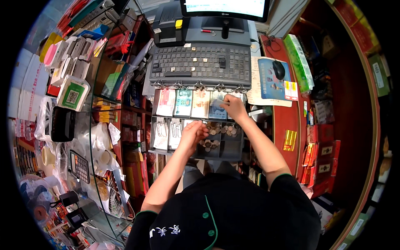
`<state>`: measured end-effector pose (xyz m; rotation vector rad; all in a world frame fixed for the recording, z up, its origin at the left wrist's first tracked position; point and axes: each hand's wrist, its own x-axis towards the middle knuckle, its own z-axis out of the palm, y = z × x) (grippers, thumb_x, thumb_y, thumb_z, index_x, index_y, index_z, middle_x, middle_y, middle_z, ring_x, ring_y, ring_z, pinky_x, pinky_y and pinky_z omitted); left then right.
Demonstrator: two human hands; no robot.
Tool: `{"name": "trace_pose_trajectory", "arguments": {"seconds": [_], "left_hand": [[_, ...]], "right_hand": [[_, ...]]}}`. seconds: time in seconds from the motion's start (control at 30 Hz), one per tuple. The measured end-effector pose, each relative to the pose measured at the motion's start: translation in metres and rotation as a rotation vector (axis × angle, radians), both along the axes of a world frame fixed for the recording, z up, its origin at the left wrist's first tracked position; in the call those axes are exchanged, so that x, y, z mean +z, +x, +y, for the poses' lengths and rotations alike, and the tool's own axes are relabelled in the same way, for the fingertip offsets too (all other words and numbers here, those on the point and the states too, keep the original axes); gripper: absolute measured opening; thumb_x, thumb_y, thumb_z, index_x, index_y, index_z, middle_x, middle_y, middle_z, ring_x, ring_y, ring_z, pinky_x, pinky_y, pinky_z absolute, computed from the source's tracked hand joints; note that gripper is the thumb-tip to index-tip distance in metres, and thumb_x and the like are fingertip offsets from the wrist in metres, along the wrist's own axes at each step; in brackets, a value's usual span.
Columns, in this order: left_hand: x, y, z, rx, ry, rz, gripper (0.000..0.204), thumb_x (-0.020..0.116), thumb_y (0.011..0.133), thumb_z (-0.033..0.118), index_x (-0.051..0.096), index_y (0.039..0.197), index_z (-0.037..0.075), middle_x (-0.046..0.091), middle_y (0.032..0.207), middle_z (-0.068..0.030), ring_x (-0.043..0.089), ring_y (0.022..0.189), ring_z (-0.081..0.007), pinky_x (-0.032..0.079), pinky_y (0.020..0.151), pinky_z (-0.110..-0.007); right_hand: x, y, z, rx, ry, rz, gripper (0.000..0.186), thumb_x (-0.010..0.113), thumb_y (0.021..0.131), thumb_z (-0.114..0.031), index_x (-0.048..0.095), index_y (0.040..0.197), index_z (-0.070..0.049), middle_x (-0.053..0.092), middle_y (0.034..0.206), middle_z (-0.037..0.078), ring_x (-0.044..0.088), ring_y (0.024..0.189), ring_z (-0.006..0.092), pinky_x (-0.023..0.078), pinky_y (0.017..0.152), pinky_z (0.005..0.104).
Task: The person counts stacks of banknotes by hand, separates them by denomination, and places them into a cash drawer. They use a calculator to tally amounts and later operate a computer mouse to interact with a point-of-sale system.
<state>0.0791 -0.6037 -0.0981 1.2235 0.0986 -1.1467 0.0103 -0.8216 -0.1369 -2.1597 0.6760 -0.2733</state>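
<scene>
An open cash drawer (230, 148) juts out below the keyboard. Red banknotes (166, 103), green banknotes (182, 104), tan banknotes (201, 105) and blue banknotes (217, 111) fill its back row. My right hand (236, 107) reaches over the blue ones, its fingers pinched on a banknote edge. Over the front compartments, my left hand (193, 134) has its fingers curled together; what they hold, if anything, is hidden. Beside it lie coins (229, 130) in several compartments. White papers under clips (160, 133) occupy the front left slots.
Above the drawer stand a keyboard (200, 62), a monitor (225, 8) and a black printer (168, 27). A mouse (278, 69) rests on a blue pad at right. Glass shelving with a calculator (79, 166) and a payment-code stand (73, 93) crowds the left.
</scene>
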Motion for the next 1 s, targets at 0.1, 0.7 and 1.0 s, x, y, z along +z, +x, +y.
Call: {"name": "trace_pose_trajectory", "arguments": {"seconds": [0.1,0.7,1.0], "left_hand": [[-0.011,0.001,-0.007,-0.029,-0.08,0.087,0.018,0.054,0.094,0.025,0.058,0.09,0.007,0.063,0.079,-0.0054,0.061,0.068,-0.015,0.048,0.063,-0.026],[0.01,0.009,-0.033,0.04,-0.187,0.354,0.036,0.049,0.094,0.035,0.054,0.115,0.006,0.062,0.105,-0.0115,0.061,0.096,-0.0215,0.048,0.081,-0.034],[0.006,-0.001,-0.015,0.205,-0.216,0.139,0.016,0.054,0.092,0.012,0.06,0.104,0.005,0.065,0.092,-0.0063,0.066,0.078,-0.0171,0.055,0.066,-0.031]], "right_hand": [[0.004,-0.002,-0.002,-0.008,0.1,0.017,0.032,0.074,0.074,-0.019,0.05,0.071,0.002,0.055,0.064,0.017,0.054,0.062,0.0324,0.043,0.059,0.0387],[0.07,-0.039,0.055,0.231,-0.039,-0.33,0.018,0.071,0.073,-0.01,0.057,0.079,-0.001,0.057,0.078,0.011,0.056,0.072,0.0292,0.044,0.063,0.0355],[0.078,-0.048,0.077,0.356,-0.102,-0.403,0.016,0.073,0.07,-0.011,0.059,0.076,-0.005,0.056,0.077,0.006,0.055,0.075,0.0264,0.044,0.067,0.0358]]}}
